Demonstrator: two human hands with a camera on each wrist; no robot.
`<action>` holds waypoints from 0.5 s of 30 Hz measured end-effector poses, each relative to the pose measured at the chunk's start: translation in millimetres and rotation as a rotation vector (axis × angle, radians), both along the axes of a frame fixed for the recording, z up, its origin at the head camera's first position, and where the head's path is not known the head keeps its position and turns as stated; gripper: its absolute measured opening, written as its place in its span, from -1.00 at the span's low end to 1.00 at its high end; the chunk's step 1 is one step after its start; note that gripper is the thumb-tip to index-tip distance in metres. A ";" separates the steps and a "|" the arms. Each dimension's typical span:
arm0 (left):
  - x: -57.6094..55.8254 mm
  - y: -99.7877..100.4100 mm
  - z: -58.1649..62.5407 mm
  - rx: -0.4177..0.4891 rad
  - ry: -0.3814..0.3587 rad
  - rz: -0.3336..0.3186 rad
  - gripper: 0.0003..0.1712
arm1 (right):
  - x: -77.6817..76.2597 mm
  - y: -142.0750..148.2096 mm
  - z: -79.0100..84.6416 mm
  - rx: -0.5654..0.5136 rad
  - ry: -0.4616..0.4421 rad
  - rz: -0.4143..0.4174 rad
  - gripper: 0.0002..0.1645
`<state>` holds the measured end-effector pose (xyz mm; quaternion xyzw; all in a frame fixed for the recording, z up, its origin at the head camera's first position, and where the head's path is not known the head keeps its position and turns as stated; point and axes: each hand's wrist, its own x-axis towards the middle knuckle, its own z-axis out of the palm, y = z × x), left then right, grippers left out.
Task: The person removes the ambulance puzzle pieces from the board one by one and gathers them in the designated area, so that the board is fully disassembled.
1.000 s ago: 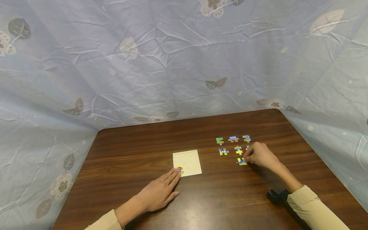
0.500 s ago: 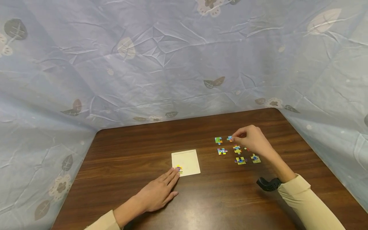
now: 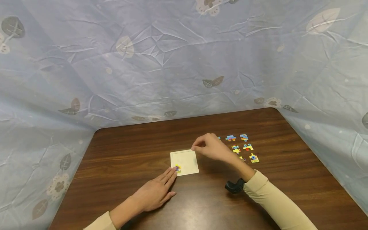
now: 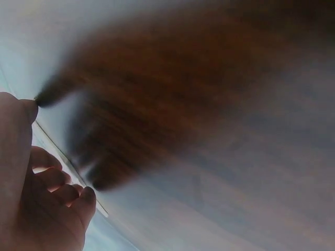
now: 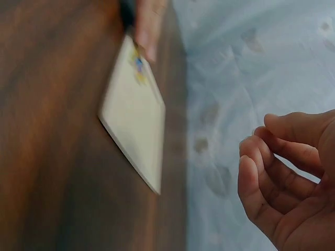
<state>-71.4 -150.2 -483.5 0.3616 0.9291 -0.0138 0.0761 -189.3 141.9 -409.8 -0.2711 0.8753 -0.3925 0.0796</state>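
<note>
A cream puzzle tray (image 3: 189, 164) lies flat on the brown table, with one colourful jigsaw piece (image 3: 178, 168) in its near left corner. My left hand (image 3: 156, 191) rests on the table, its straight fingers reaching over that corner and touching the piece. Above the tray's far right corner is my right hand (image 3: 211, 147), fingers loosely bent and thumb close to the index finger. In the right wrist view no piece shows between the fingertips (image 5: 250, 170). Several loose jigsaw pieces (image 3: 244, 137) lie in rows to the right; the right hand and forearm hide some of them.
The dark wood table (image 3: 138, 140) is enclosed by a pale blue patterned cloth (image 3: 161, 80) at the back and sides. A black device (image 3: 234, 186) is worn at the right wrist.
My right hand has moved left from the loose pieces to the tray's far right corner, uncovering the right-hand pieces. The left hand stays in place.
</note>
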 end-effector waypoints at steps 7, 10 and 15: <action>6.6 -10.2 0.6 0.010 0.017 0.008 -0.17 | 7.1 -45.5 -35.4 0.038 -0.008 0.127 -0.92; 8.6 -13.7 0.2 0.017 0.016 0.006 -0.16 | 10.7 -58.4 -48.4 0.067 -0.012 0.162 -0.90; 8.4 -14.1 -1.8 0.035 0.019 -0.007 -0.17 | 13.6 -70.6 -62.3 0.149 -0.009 0.133 -0.62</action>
